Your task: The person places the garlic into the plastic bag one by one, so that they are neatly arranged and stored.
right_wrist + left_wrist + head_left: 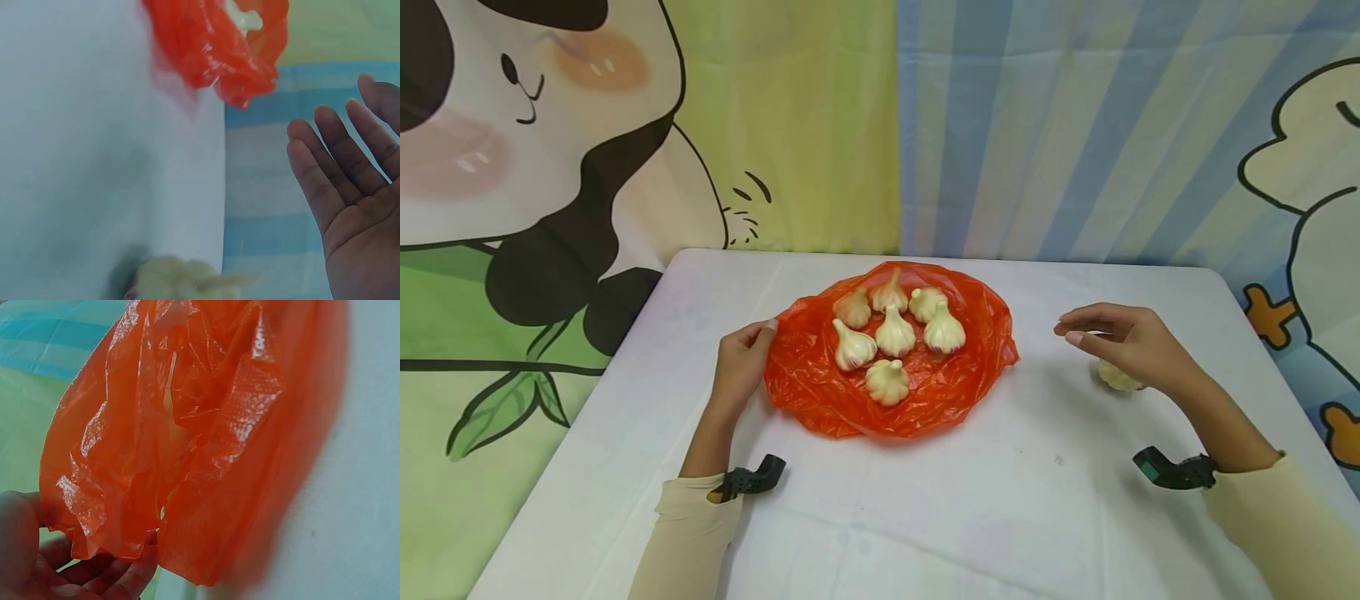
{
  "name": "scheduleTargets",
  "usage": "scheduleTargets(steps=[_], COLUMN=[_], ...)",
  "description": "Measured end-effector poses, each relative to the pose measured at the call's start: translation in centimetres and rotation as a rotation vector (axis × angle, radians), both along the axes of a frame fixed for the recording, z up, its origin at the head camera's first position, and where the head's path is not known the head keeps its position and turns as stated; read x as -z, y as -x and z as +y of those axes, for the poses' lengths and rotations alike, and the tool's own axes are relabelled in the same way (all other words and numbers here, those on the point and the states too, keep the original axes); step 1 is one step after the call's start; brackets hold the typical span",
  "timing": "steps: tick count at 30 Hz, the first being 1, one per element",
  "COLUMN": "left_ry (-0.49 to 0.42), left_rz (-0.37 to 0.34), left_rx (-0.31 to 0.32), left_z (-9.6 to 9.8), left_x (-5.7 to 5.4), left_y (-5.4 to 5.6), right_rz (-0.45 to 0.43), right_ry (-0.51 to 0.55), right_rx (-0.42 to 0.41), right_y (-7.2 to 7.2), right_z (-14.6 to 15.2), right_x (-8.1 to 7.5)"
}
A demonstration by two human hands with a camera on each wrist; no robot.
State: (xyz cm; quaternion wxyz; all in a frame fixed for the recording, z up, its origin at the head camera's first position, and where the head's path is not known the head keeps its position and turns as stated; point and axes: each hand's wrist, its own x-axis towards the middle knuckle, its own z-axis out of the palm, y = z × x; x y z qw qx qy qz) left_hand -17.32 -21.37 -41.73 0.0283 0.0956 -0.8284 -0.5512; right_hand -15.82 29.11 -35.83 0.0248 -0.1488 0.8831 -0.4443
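A red plastic bag (820, 404) lies spread on the table with its mouth up, and several garlic bulbs (895, 333) rest in it. At its left edge my left hand (741, 367) pinches the rim between thumb and fingers; the left wrist view shows the thin plastic (206, 487) draping past the fingers. To the right of the bag my right hand (1138, 346) hovers above the table with nothing in it, its fingers extended in the right wrist view. A single garlic bulb (1117, 377) sits below that hand, partly hidden by it.
A white cloth covers the table (970, 517). Behind it hangs a printed curtain (820, 125) with cartoon animals and stripes. Each wrist wears a black camera mount, seen at the left wrist (752, 477) and the right wrist (1176, 469).
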Motion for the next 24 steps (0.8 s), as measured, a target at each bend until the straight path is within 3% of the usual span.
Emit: scheduleTargets(steps=[9, 14, 19, 24], left_ry=[0.005, 0.005, 0.003, 0.005], left_rz=[0.01, -0.001, -0.003, -0.008], left_rx=[0.0, 0.004, 0.007, 0.011], left_z=[-0.1, -0.1, -0.1, 0.0], left_x=[0.0, -0.1, -0.1, 0.0], left_y=[0.0, -0.1, -0.1, 0.0], right_rz=[0.102, 0.122, 0.058, -0.092], right_ry=[-0.008, -0.046, -0.076, -0.081], right_rx=[0.089, 0.239, 0.439, 0.57], right_y=[-1.2, -2.0, -2.6, -2.9], right_z=[3.6, 5.7, 7.1, 7.9], right_x=[0.8, 2.0, 3.4, 4.5])
